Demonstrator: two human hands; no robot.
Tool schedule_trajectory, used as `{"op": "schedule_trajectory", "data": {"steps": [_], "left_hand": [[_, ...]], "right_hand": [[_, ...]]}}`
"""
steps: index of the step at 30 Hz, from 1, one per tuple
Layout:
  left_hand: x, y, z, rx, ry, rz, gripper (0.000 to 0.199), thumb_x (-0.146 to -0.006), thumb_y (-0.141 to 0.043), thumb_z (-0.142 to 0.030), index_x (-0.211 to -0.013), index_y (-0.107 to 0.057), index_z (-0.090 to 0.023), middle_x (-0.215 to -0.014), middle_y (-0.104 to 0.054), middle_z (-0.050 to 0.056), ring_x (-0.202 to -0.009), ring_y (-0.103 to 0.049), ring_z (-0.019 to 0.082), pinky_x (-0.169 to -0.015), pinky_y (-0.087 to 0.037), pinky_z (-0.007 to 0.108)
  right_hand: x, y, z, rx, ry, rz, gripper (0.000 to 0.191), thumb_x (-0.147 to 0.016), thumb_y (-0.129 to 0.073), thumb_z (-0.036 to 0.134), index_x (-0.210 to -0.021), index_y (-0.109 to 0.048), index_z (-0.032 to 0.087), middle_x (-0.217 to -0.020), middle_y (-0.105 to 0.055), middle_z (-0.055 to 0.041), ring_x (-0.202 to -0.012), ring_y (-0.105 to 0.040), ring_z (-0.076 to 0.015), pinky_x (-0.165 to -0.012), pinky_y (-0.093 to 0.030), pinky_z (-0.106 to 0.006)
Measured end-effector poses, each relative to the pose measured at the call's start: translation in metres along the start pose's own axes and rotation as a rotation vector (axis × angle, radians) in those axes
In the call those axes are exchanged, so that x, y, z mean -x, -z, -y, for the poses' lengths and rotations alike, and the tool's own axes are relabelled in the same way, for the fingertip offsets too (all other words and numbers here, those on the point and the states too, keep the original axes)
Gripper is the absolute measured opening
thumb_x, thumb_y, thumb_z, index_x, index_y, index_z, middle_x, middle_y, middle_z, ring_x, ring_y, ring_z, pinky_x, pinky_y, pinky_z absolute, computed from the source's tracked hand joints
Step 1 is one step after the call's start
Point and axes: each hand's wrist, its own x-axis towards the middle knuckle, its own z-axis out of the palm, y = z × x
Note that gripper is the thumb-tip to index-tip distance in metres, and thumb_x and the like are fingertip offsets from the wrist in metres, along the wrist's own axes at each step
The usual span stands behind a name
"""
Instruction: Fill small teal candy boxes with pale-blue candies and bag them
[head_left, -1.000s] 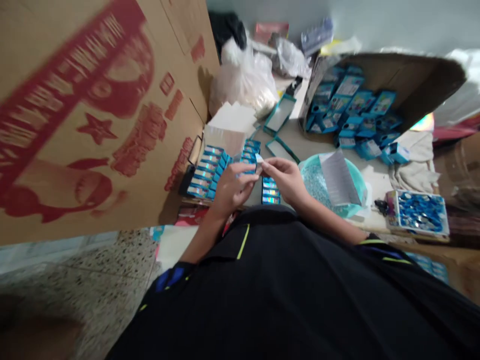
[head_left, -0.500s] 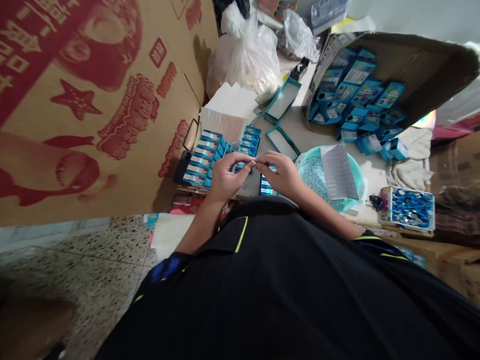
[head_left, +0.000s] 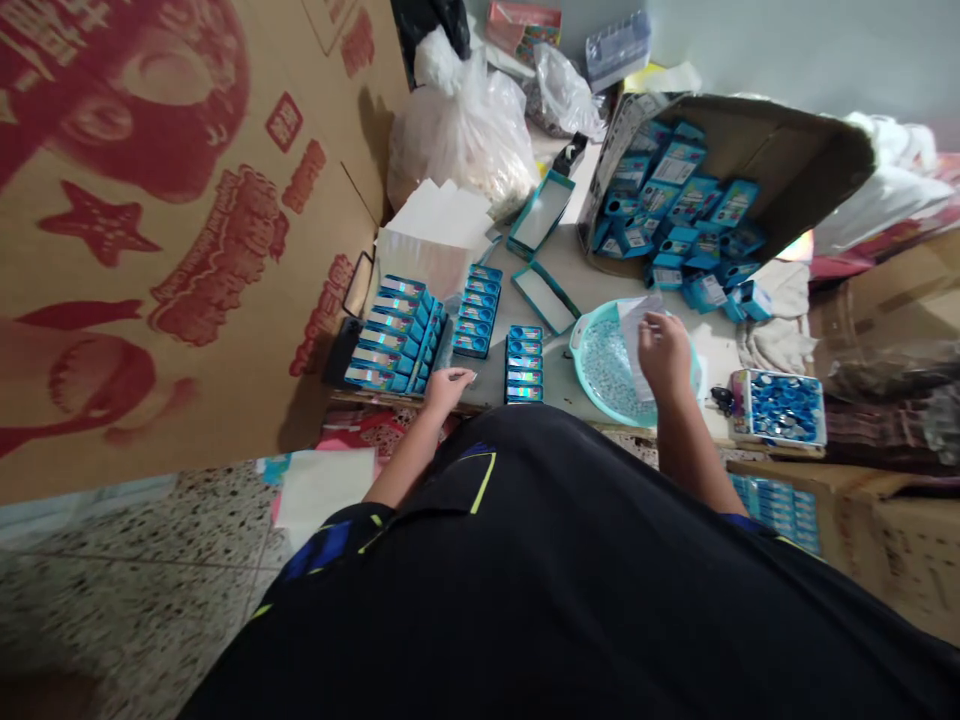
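Observation:
My left hand (head_left: 448, 388) hovers by the table's front edge, thumb and fingers pinched on a tiny pale thing too small to name. Close to it are a row of blue boxes with shiny labels (head_left: 384, 350) and a shorter blue row with round recesses (head_left: 474, 318). A third blue row (head_left: 524, 364) stands to its right. Over a turquoise basin (head_left: 596, 395) of small pale pieces, my right hand (head_left: 665, 352) has curled fingers, with what they hold hidden. A white sheet (head_left: 634, 345) lies across the basin, partly behind that hand.
A tall printed carton (head_left: 225, 240) walls off the left side. Two shallow turquoise trays (head_left: 541, 213) lie behind the rows. An open carton (head_left: 795, 170) spills blue boxes at the back right. A box of blue pieces (head_left: 786, 408) sits at the right; a plastic bag (head_left: 465, 130) stands behind.
My hands, together at the fingertips before, have parted: the right has moved right over the basin, the left slightly left and down. The view has shifted a little to the right.

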Motion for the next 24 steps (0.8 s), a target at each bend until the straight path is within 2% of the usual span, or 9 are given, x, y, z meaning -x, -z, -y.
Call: {"op": "schedule_trajectory", "data": {"steps": [3, 5, 6, 8, 11, 13, 16, 21, 24], "left_hand": [[-0.008, -0.005, 0.018, -0.109, 0.001, 0.002, 0.021, -0.081, -0.066, -0.025, -0.089, -0.079, -0.011, -0.104, -0.072, 0.018, -0.096, -0.070, 0.029, -0.098, -0.052, 0.042], [-0.013, -0.003, 0.022, -0.165, -0.037, 0.052, 0.019, -0.080, -0.065, -0.021, -0.090, -0.079, -0.013, -0.102, -0.072, 0.016, -0.097, -0.069, 0.028, -0.098, -0.051, 0.040], [-0.015, -0.001, 0.023, -0.186, -0.063, 0.082, 0.018, -0.080, -0.066, -0.020, -0.091, -0.079, -0.015, -0.098, -0.072, 0.014, -0.095, -0.068, 0.028, -0.096, -0.051, 0.038], [-0.017, 0.003, 0.022, -0.220, -0.111, 0.119, 0.017, -0.081, -0.067, -0.022, -0.092, -0.079, -0.018, -0.094, -0.072, 0.011, -0.093, -0.067, 0.026, -0.092, -0.052, 0.036], [-0.016, 0.008, 0.018, -0.253, -0.160, 0.103, 0.018, -0.084, -0.066, -0.027, -0.094, -0.077, -0.018, -0.101, -0.070, 0.011, -0.094, -0.066, 0.025, -0.090, -0.052, 0.034], [-0.016, 0.010, 0.016, -0.259, -0.184, 0.086, 0.021, -0.084, -0.066, -0.027, -0.099, -0.076, -0.016, -0.107, -0.069, 0.010, -0.090, -0.065, 0.022, -0.088, -0.053, 0.032], [-0.017, 0.009, 0.016, -0.265, -0.199, 0.091, 0.026, -0.086, -0.065, -0.028, -0.105, -0.076, -0.014, -0.111, -0.068, 0.010, -0.084, -0.065, 0.018, -0.086, -0.054, 0.030], [-0.017, 0.008, 0.019, -0.303, -0.204, 0.142, 0.023, -0.090, -0.061, -0.026, -0.102, -0.077, -0.016, -0.110, -0.073, 0.011, -0.101, -0.068, 0.022, -0.095, -0.052, 0.029], [-0.016, 0.006, 0.022, -0.350, -0.167, 0.190, 0.029, -0.090, -0.065, -0.030, -0.114, -0.074, -0.018, -0.098, -0.077, 0.010, -0.096, -0.071, 0.024, -0.091, -0.053, 0.031]], "right_hand": [[0.005, 0.015, -0.049, 0.278, -0.305, -0.100, 0.057, -0.091, -0.052, 0.037, -0.142, -0.053, 0.011, -0.141, -0.054, -0.0242, -0.128, -0.054, -0.0347, -0.110, -0.041, -0.054], [0.012, 0.016, -0.071, 0.410, -0.485, -0.042, 0.078, -0.084, -0.062, 0.041, -0.153, -0.040, 0.014, -0.151, -0.046, -0.0258, -0.137, -0.046, -0.0405, -0.112, -0.036, -0.061], [0.016, 0.016, -0.080, 0.443, -0.541, 0.013, 0.084, -0.081, -0.066, 0.042, -0.155, -0.036, 0.014, -0.150, -0.047, -0.0260, -0.136, -0.047, -0.0415, -0.112, -0.035, -0.062], [0.021, 0.013, -0.094, 0.463, -0.588, 0.095, 0.084, -0.081, -0.066, 0.040, -0.155, -0.036, 0.014, -0.139, -0.056, -0.0246, -0.127, -0.055, -0.0394, -0.110, -0.035, -0.060], [0.025, 0.009, -0.104, 0.450, -0.573, 0.101, 0.065, -0.084, -0.060, 0.033, -0.146, -0.049, 0.015, -0.122, -0.067, -0.0181, -0.114, -0.062, -0.0333, -0.107, -0.038, -0.055], [0.026, 0.008, -0.105, 0.434, -0.551, 0.082, 0.048, -0.088, -0.052, 0.027, -0.134, -0.061, 0.017, -0.115, -0.070, -0.0152, -0.109, -0.063, -0.0304, -0.104, -0.039, -0.051], [0.027, 0.011, -0.101, 0.432, -0.511, 0.046, 0.038, -0.091, -0.044, 0.024, -0.115, -0.072, 0.017, -0.109, -0.070, -0.0156, -0.104, -0.062, -0.0289, -0.098, -0.042, -0.047], [0.033, 0.026, -0.091, 0.303, -0.343, -0.213, 0.032, -0.089, -0.044, 0.027, -0.099, -0.072, 0.016, -0.098, -0.069, -0.0143, -0.095, -0.061, -0.0283, -0.091, -0.048, -0.044], [0.036, 0.032, -0.078, 0.144, -0.239, -0.398, 0.028, -0.088, -0.048, 0.030, -0.097, -0.070, 0.015, -0.093, -0.068, -0.0130, -0.096, -0.063, -0.0279, -0.094, -0.050, -0.046]]}}
